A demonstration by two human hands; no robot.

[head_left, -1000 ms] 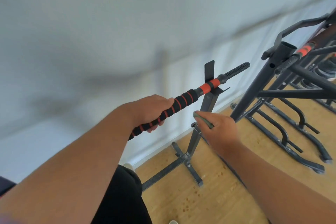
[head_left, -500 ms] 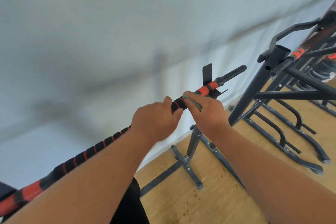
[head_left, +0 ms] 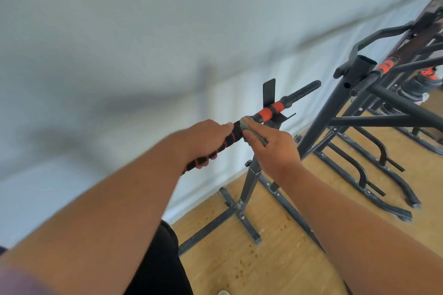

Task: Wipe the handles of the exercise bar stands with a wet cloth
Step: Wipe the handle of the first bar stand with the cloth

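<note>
Left hand [head_left: 206,137] gripping foam bar [head_left: 268,112], steadying it on stand [head_left: 251,182]. Right hand [head_left: 271,146] pinching cloth [head_left: 254,130] against bar beside orange band. Wiping step seeming underway; next move likely calling for sliding cloth along grip, keeping bar seated in cradle.

Left hand [head_left: 206,137] and right hand [head_left: 271,148], arms extended, both with curled fingers.
</note>
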